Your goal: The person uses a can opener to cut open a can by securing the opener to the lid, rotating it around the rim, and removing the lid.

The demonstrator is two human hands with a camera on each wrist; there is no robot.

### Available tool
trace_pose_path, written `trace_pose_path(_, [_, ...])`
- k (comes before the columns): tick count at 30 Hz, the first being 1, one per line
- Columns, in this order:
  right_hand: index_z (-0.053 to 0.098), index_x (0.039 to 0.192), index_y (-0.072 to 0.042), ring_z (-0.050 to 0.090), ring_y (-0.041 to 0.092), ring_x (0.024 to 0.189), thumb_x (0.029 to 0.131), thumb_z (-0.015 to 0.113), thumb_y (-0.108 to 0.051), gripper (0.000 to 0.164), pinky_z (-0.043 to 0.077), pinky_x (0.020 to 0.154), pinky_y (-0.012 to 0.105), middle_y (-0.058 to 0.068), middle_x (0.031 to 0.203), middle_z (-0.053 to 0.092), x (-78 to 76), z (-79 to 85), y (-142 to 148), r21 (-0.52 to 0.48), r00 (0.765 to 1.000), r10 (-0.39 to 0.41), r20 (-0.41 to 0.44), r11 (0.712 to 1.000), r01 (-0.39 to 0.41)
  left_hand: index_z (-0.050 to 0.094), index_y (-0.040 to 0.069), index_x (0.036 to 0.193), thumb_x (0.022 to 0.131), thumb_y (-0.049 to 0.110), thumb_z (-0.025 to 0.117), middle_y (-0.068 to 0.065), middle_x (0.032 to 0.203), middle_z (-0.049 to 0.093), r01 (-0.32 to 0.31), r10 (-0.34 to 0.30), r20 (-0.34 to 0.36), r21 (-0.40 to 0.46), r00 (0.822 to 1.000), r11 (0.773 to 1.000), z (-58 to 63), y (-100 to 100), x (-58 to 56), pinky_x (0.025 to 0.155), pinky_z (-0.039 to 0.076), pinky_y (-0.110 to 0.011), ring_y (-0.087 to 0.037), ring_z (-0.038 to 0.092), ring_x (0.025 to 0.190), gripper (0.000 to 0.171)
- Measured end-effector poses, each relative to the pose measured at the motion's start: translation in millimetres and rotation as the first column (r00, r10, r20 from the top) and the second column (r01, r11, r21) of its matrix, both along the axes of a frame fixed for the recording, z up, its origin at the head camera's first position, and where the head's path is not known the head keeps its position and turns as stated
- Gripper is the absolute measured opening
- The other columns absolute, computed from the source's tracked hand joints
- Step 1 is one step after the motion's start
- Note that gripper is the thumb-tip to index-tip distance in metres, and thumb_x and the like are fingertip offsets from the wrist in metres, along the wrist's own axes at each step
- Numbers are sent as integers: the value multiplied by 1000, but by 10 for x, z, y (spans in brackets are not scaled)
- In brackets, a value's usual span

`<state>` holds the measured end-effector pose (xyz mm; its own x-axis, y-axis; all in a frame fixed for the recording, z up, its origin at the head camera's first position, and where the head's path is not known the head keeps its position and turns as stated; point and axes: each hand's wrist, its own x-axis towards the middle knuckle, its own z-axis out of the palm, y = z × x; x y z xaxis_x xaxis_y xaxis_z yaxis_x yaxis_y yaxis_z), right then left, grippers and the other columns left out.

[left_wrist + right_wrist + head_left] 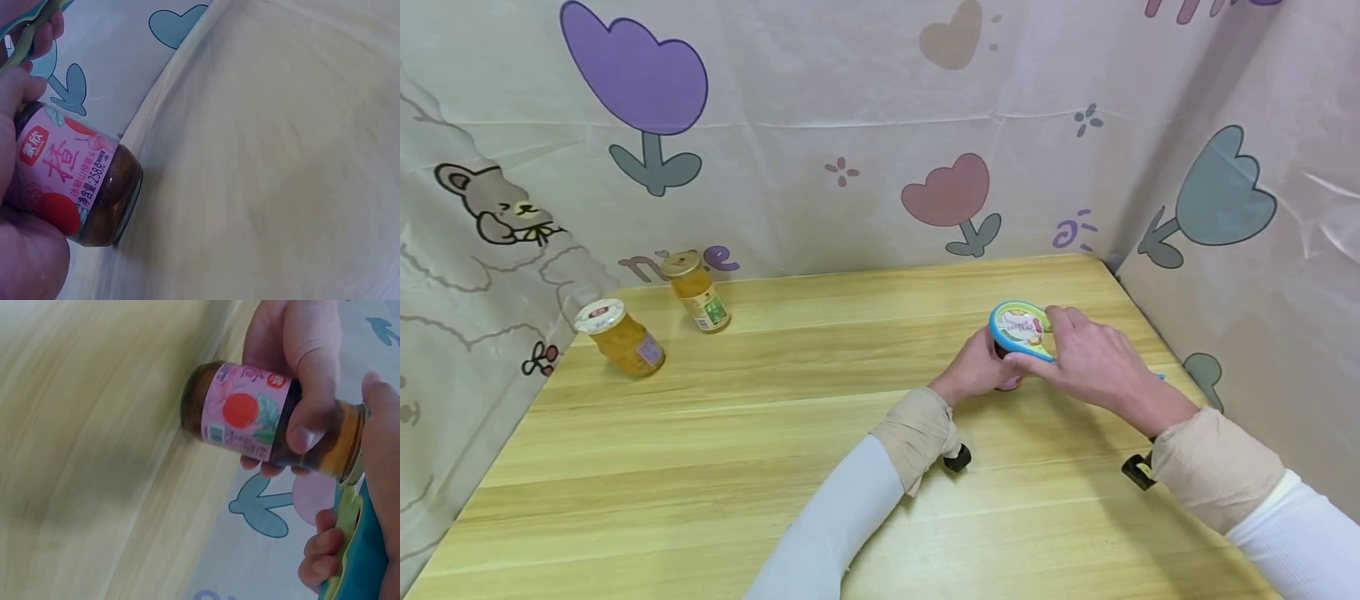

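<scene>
One table (700, 467) spans the scene. The left hand (973, 368) and right hand (1097, 358) are close together at right, both gripping. At far left stand a white-lidded jar (625, 340) and gold-lidded jar (702, 296). The left hand holds a pink-labelled jar (242, 414); the right, an opener (364, 547) at its top.

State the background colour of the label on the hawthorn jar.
Pink; the label shows best in the left wrist view.
</scene>
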<state>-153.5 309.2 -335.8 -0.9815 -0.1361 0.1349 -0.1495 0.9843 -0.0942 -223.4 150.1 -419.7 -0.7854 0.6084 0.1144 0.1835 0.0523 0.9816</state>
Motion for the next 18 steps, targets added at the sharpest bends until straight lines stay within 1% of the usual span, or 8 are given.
trace_pose_path(2, [44, 130, 5, 58, 34, 69, 77, 42, -84, 103, 50, 58, 48, 24, 113, 57, -11, 8, 16, 6, 1000, 23, 0, 1000, -23, 48, 10, 129, 82, 17, 76, 0, 112, 60, 3, -3, -12, -9, 1000, 1000, 0, -3, -9, 81, 52, -22, -8, 60, 93, 55])
trace_pose_path(5, [42, 133, 5, 60, 38, 75, 77, 44, -82, 103, 51, 63, 52, 25, 117, 57, -36, 10, 46, 18, 998, 59, -9, 998, -59, 47, 12, 131, 81, 23, 77, 2, 116, 58, -1, 0, -40, -24, 999, 1000, -6, -8, -28, 87, 47, -19, -6, 56, 102, 59])
trace_pose_path(7, [43, 134, 3, 60, 36, 77, 77, 46, -82, 103, 51, 65, 52, 23, 117, 57, -57, 5, 67, 22, 997, 74, -12, 997, -73, 48, 12, 131, 81, 22, 77, 2, 116, 58, 10, -10, -31, -17, 999, 1000, -8, -7, -35, 86, 48, -19, -7, 57, 100, 58])
trace_pose_path(9, [44, 132, 1, 60, 32, 76, 75, 48, -82, 101, 51, 63, 49, 19, 113, 58, -74, -4, 87, 27, 996, 87, -17, 996, -87, 48, 12, 130, 81, 20, 77, 1, 115, 59, 22, -22, -11, -9, 1000, 1000, -9, -6, -38, 83, 50, -20, -8, 59, 96, 57])
trace_pose_path(13, [46, 127, -2, 56, 24, 69, 75, 50, -81, 95, 50, 58, 42, 11, 101, 59, -102, -20, 127, 36, 991, 131, -31, 991, -130, 49, 11, 128, 80, 17, 77, 1, 111, 60, 41, -41, 36, 2, 999, 999, -6, -3, -33, 76, 54, -22, -9, 61, 87, 56])
trace_pose_path(16, [47, 126, -3, 55, 22, 68, 76, 52, -79, 91, 49, 57, 40, 9, 97, 58, -130, -25, 163, 46, 985, 169, -41, 985, -168, 49, 12, 127, 80, 16, 78, 2, 109, 60, 56, -57, 63, 15, 996, 998, -6, -4, -30, 72, 55, -24, -9, 62, 83, 55])
trace_pose_path(18, [47, 127, -3, 57, 22, 72, 76, 54, -78, 91, 50, 60, 41, 9, 100, 58, -151, -22, 185, 49, 981, 192, -41, 981, -190, 50, 12, 128, 80, 16, 78, 2, 111, 60, 65, -66, 57, 19, 996, 998, -8, -8, -33, 75, 54, -24, -9, 62, 85, 56])
